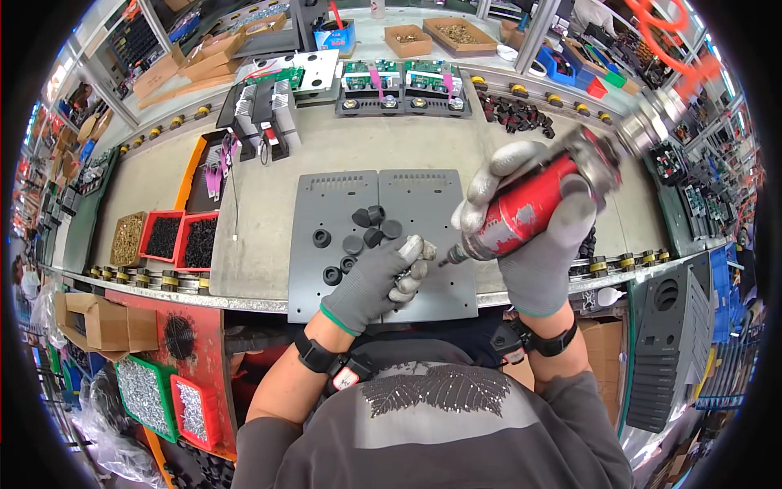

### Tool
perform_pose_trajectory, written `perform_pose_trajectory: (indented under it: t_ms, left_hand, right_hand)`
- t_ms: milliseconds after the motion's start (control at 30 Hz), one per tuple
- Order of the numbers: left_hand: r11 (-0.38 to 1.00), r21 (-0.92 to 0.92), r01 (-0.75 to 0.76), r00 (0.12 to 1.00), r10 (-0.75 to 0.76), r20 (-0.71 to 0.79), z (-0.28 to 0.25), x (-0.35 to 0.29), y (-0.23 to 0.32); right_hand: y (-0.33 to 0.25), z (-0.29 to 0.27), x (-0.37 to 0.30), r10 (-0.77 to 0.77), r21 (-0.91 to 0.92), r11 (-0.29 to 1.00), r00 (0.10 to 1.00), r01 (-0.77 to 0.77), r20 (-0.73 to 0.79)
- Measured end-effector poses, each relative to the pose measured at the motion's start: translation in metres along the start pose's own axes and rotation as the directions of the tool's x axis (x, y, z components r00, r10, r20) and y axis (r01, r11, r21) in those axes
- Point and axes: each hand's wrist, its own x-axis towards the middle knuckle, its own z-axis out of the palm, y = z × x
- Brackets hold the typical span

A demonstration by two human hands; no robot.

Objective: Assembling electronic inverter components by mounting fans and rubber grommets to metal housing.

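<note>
My right hand, in a grey glove with pale fingertips, grips a worn red air screwdriver. The tool tilts, its bit pointing down and left toward my left hand. That gloved hand is closed with fingers curled together over the panels; anything in them is hidden. Beneath lie two dark grey metal panels, a left panel and a right panel, side by side with vent slots along their far edges. Several round black rubber feet lie loose, mostly on the left panel.
Red bins of small black parts and a cardboard tray of brass-coloured pieces stand at left. Beyond the panels are green circuit-board assemblies, upright heatsink units and a black parts pile. An orange coiled hose reaches the screwdriver.
</note>
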Motion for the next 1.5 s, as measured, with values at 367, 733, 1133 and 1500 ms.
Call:
perform_pose_trajectory:
  t_ms: [367,733,1133,1500]
  left_hand:
    - [0.994,-0.105,0.005,1.0,-0.002,0.026,0.0,-0.002,-0.001]
    - [0.994,-0.108,0.013,0.999,-0.009,0.04,-0.002,0.01,-0.009]
    - [0.924,0.376,-0.071,0.958,0.167,-0.231,-0.006,-0.017,0.036]
    - [-0.471,0.816,0.334,0.868,0.491,-0.072,0.008,0.025,0.023]
  right_hand:
    - [0.01,0.012,-0.015,-0.063,0.02,0.998,0.976,0.06,0.21]
    - [0.006,-0.002,-0.017,0.019,0.053,0.998,0.921,-0.043,0.39]
    - [-0.005,-0.03,-0.017,-0.102,-0.005,0.992,0.847,0.123,0.522]
    - [-0.019,-0.055,-0.047,-0.101,-0.019,0.993,0.924,0.116,0.368]
